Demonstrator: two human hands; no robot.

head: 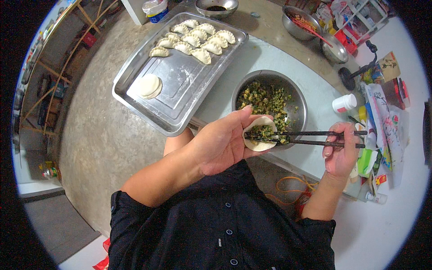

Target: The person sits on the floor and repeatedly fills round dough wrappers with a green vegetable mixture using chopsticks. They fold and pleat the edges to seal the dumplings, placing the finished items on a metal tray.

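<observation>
My left hand (233,135) is cupped under a round dumpling wrapper (261,146), which lies across its fingers. Chopped green filling (262,131) sits on the middle of the wrapper. In my right hand (342,148) I grip a pair of dark chopsticks (315,133), whose tips touch the filling. Just beyond the left hand stands a steel bowl (302,98) with more of the same filling inside. To the left, a steel tray (175,82) holds several pleated dumplings (191,39) at its far end and a small stack of wrappers (150,86) nearer me.
A steel bowl of dark liquid (216,8) stands behind the tray. Farther right are a bowl with red chopsticks (298,25) and another metal bowl (334,49). A white bottle (344,103) and assorted packets (378,118) crowd the table's right side. An orange cord (293,190) hangs below.
</observation>
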